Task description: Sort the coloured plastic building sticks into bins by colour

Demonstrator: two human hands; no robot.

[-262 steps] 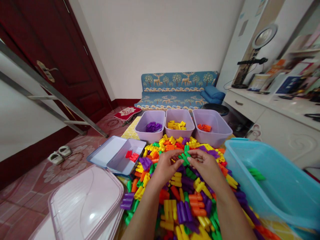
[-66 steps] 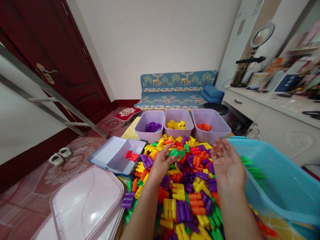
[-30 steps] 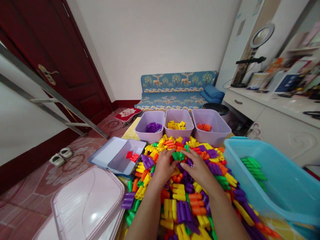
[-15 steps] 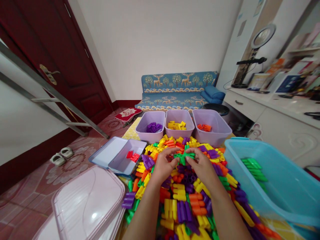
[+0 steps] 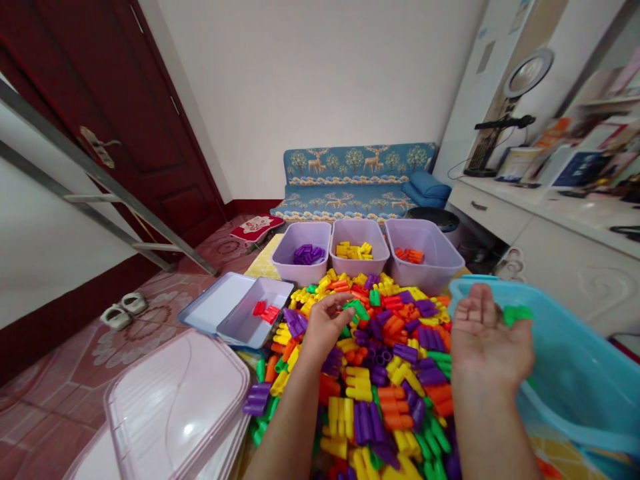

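Observation:
My left hand [image 5: 326, 327] is over the pile of plastic building pieces [image 5: 373, 380], its thumb and fingers closed on a green tube-shaped building piece [image 5: 357, 310]. At the left side of the blue bin [image 5: 565, 413] is my right hand [image 5: 490, 337], palm turned up and fingers stretched out. A blurred green piece [image 5: 518, 313] shows just past its thumb, over the bin; whether it touches the hand I cannot tell. The hand hides most of the green pieces inside. Yellow, purple, orange and green pieces surround my left hand.
Lilac tubs hold purple pieces [image 5: 309, 255], yellow pieces [image 5: 354, 251] and orange pieces [image 5: 409, 256] along the back. At left, an open box [image 5: 235, 333] contains red pieces [image 5: 266, 311]. Pale lids [image 5: 175, 400] are stacked in front of it. A metal ladder [image 5: 115, 190] leans farther left.
My hands have parted. The right one has swung right to the blue bin and opened, with green beside it. My left hand stays over the pile with a green piece.

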